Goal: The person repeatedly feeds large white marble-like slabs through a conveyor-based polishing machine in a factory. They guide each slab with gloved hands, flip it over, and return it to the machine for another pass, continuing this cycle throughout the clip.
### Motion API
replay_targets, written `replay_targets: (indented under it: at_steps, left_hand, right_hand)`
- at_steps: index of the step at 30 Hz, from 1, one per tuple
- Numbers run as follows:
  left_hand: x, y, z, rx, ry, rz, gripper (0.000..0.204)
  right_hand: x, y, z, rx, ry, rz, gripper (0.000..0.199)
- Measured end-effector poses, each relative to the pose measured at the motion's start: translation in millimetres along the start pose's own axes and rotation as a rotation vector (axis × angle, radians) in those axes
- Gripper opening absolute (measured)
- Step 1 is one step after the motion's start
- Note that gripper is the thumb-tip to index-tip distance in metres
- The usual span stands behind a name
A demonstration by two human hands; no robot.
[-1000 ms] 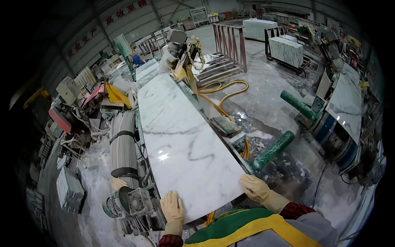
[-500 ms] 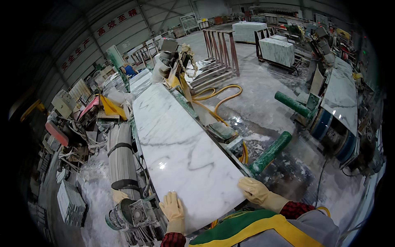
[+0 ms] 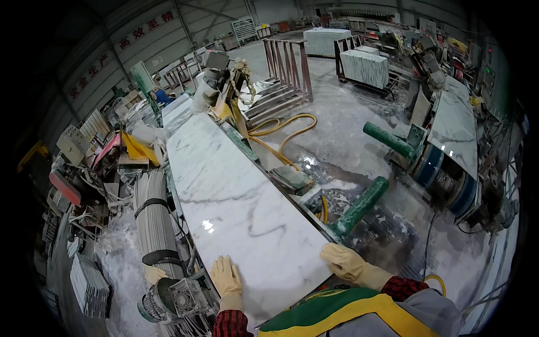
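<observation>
**Two gloves on a big marble slab: even pressure, mind the fingers**

So there's a long, grey-veined white marble slab (image 3: 241, 208) lying flat on a green-framed machine bench (image 3: 242, 143), stretching away from the person, near end right up by the green-and-yellow apron (image 3: 337, 309).

The left gloved hand (image 3: 226, 279) lies on top by the left edge, fingers out straight, not wrapped round anything. The right gloved hand (image 3: 345, 264) is at the near right corner with its fingers bent; the underside is hidden, so no telling whether it's really gripping that edge.

Looks like the step is steadying or lining up the stone. To do it well, the person would want equal pressure from both hands so it doesn't slew, any push going along the length, and fingertips clear of the gap between slab and bench. (That shiny face is probably slick under smooth gloves, so gentle beats hard.) The left checked sleeve (image 3: 231, 324) is also near the electric motor (image 3: 168, 297), so worth minding the loose cuff.

As for writing: big red characters (image 3: 152, 24) run along the back wall in two groups. Nothing readable on the slab or gloves, and no brand can be made out anywhere.
</observation>
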State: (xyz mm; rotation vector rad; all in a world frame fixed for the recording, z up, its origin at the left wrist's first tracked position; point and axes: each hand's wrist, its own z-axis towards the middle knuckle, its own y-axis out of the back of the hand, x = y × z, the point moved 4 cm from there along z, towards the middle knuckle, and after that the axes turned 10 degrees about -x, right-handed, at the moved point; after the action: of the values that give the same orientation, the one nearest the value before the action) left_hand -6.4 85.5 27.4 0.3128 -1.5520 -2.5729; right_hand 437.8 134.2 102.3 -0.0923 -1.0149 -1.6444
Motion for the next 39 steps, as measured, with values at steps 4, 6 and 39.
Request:
replay_targets:
  at_steps: [4, 6, 39]
  left_hand:
    - [-2.3, 6.0, 2.8, 0.028, 0.011, -0.01, 0.049]
    - [4.3, 3.5, -0.7, 0.022, 0.01, -0.014, 0.049]
    - [-1.6, 13.5, -30.1, -0.058, -0.213, 0.025, 0.05]
  right_hand:
    - [6.1, 6.8, -5.8, 0.12, -0.054, -0.059, 0.017]
    - [9.7, 8.3, -10.0, 0.127, -0.065, -0.049, 0.017]
    - [-6.1, 25.6, -124.3, -0.022, -0.785, 0.204, 0.025]
